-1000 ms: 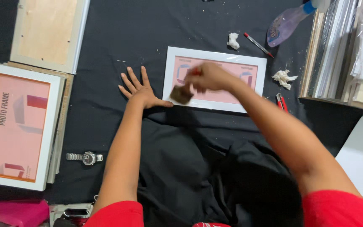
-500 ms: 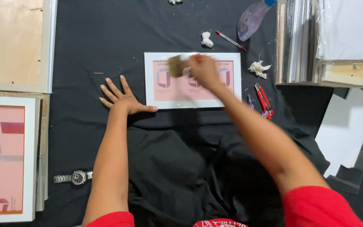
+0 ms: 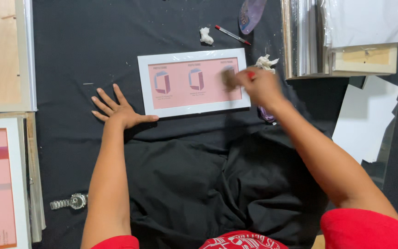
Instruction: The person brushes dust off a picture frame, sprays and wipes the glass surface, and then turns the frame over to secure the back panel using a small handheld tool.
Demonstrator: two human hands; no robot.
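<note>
Black cloth [image 3: 70, 55] covers the whole worktable, and on it lies a white picture frame [image 3: 192, 82] with a pink paper insert behind its front. It rests flat, just beyond the person's lap. The left hand [image 3: 118, 109] lies flat on the cloth with all fingers spread and released, its thumb at the frame's lower left corner; I cannot tell if it really touches. The right hand [image 3: 259, 85] is over the right end of the frame, its fingers closed around a small brown pad [image 3: 229, 78] that sits against the pink area. This hand is blurred.

Near the right end I see 2 crumpled white scraps [image 3: 266, 62], a red pen [image 3: 232, 34] and a stack of frames and boards [image 3: 314, 37]. A wristwatch [image 3: 70, 201] lies near the left elbow.

My judgement of the risk: since the left hand is not pressing on the frame, a strong stroke could slide it across the cloth toward the scraps. Loose white crumbs on the cloth could also get under the pad and scratch the front.
</note>
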